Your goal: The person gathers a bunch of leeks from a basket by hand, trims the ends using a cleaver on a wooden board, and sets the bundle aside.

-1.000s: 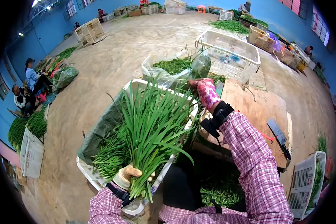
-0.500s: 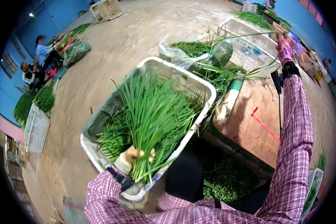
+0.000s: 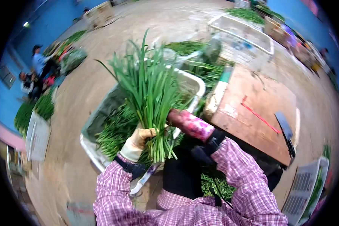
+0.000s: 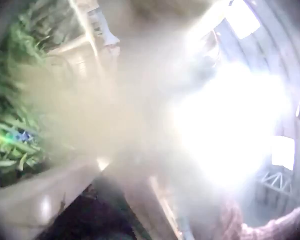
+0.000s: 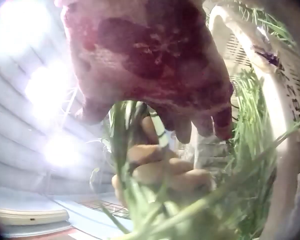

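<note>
My left hand [image 3: 135, 144], in a pale glove, grips a bunch of long green chives [image 3: 148, 92] near the cut stem ends, leaves fanning upward. My right hand [image 3: 190, 123], in a pink patterned glove, reaches the bunch's right side, just above the left. In the right wrist view, that hand's thumb and fingers curl round the stalks, above the left hand's fingers [image 5: 160, 167]. Below the bunch stands a white plastic crate [image 3: 87, 147] with more chives [image 3: 115, 132] inside. Glare and blur hide most of the left wrist view.
To the right, a wooden board [image 3: 258, 101] bears a red strip [image 3: 260, 115] and a cleaver [image 3: 284, 128]. Beyond the crate are a clear plastic bag of greens [image 3: 184, 48] and another white crate [image 3: 248, 49]. Two people sit at the far left; a crate [image 3: 303, 192] stands at the right.
My right hand swung out to the far right, trailing a long thin stalk, then came back to the bunch. My left hand has raised the bunch and turned it more upright.
</note>
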A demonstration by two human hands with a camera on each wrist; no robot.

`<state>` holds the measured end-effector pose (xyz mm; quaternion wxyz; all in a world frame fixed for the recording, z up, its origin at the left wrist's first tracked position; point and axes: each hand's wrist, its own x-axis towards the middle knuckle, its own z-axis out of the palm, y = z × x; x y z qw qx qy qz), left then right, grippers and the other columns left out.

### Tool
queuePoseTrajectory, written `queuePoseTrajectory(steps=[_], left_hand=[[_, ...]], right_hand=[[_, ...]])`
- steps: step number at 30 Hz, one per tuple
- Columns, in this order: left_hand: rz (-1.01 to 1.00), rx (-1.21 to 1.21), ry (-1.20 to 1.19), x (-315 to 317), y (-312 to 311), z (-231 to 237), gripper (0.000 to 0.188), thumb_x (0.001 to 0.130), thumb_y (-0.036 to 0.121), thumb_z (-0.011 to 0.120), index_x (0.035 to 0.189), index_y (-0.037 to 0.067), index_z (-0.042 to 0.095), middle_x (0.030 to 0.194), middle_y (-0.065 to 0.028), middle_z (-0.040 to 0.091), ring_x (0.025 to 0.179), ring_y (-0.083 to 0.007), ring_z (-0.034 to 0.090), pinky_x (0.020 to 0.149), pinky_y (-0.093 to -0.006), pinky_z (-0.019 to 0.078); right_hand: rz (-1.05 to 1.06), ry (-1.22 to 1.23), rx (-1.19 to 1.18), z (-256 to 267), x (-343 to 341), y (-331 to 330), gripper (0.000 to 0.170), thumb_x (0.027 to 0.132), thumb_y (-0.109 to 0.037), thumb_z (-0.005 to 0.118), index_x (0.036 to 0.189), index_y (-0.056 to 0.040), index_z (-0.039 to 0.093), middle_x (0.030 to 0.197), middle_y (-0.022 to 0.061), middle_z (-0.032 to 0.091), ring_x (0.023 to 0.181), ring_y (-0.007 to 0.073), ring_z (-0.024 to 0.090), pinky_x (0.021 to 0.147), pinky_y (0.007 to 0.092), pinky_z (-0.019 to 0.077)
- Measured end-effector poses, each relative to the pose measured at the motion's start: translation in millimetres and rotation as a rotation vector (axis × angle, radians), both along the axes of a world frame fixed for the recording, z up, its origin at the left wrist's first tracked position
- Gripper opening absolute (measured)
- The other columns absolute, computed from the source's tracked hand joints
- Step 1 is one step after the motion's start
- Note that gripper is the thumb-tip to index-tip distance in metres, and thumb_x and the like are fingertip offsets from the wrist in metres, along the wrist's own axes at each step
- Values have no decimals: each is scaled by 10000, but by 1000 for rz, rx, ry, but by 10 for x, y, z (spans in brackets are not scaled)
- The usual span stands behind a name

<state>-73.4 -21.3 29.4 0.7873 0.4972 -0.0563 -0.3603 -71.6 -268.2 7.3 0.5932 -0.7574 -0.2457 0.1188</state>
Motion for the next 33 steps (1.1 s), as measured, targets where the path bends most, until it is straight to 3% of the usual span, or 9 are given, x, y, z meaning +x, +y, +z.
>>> queuePoseTrajectory(steps=[3, 6, 11, 13, 18, 21, 27, 31, 33], left_hand=[[15, 49, -185, 8, -351, 198, 523, 817, 102, 760, 1291, -7, 565, 1197, -94, 656, 994, -188, 665, 850, -315, 552], [10, 17, -493, -145, -916, 784, 556, 803, 124, 795, 1293, -12, 569, 1184, -92, 671, 995, -182, 673, 861, -298, 535], [-23, 210, -1009, -332, -1950, 1240, 490, 759, 178, 822, 1195, 55, 635, 1059, -99, 718, 941, -185, 693, 869, -294, 541], [-39, 273, -1082, -471, -2360, 1329, 520, 721, 211, 847, 1175, 64, 639, 1015, -108, 718, 897, -186, 699, 821, -287, 560], [-101, 52, -1404, -717, -3193, 536, 365, 801, 283, 806, 1088, 80, 708, 949, -113, 725, 844, -198, 687, 778, -335, 581], [-442, 412, -1156, -918, -3246, 416, 432, 857, 287, 759, 1132, -31, 656, 932, -201, 696, 856, -303, 669, 772, -404, 560], [-313, 200, -955, -824, -3302, -19, 532, 740, 205, 843, 1196, 45, 620, 1077, -174, 708, 1023, -295, 675, 857, -379, 525], [-483, 234, -1042, -636, -3794, -509, 514, 734, 258, 858, 1167, 68, 658, 1067, -130, 725, 1008, -268, 682, 874, -342, 526], [-645, 414, -784, -794, -3482, 178, 530, 759, 190, 854, 1211, 34, 623, 1125, -103, 707, 1018, -241, 667, 925, -337, 523]], right_hand=[[-51, -74, -205, 866, -195, -163, 347, 990, -175, 557, 1293, -10, 598, 1293, 152, 609, 1164, 243, 585, 964, 377, 466], [-323, 8, 411, 1349, -530, -222, 414, 848, -120, 768, 1222, -4, 633, 1074, 78, 717, 1002, 174, 653, 888, 320, 518], [-493, -202, 336, 1957, -1159, -1003, 351, 866, -136, 754, 1182, -21, 651, 1072, 85, 719, 919, 154, 684, 846, 297, 558], [-612, -594, -198, 2040, -1426, -1349, 330, 888, -108, 716, 1197, -18, 642, 1096, 83, 708, 953, 170, 682, 860, 319, 555], [-914, -602, -136, 950, -1910, -2213, 291, 960, -65, 556, 1244, -9, 583, 1118, 128, 668, 1087, 233, 626, 933, 362, 541], [-778, -529, -1238, -548, -2103, -3147, 176, 966, -71, 517, 1116, -14, 591, 1009, 84, 632, 930, 194, 585, 893, 335, 531], [-854, -542, -682, -296, -1970, -2729, 429, 877, -141, 663, 1284, -44, 569, 1234, 150, 623, 1098, 332, 603, 952, 410, 488], [-1143, -458, -305, 46, -1878, -2326, 391, 809, -103, 750, 1169, -15, 626, 1055, 136, 699, 983, 272, 668, 890, 393, 518], [-1108, -444, -204, 264, -1867, -2286, 343, 818, -87, 744, 1138, -10, 647, 1024, 103, 721, 939, 229, 691, 827, 348, 545]])
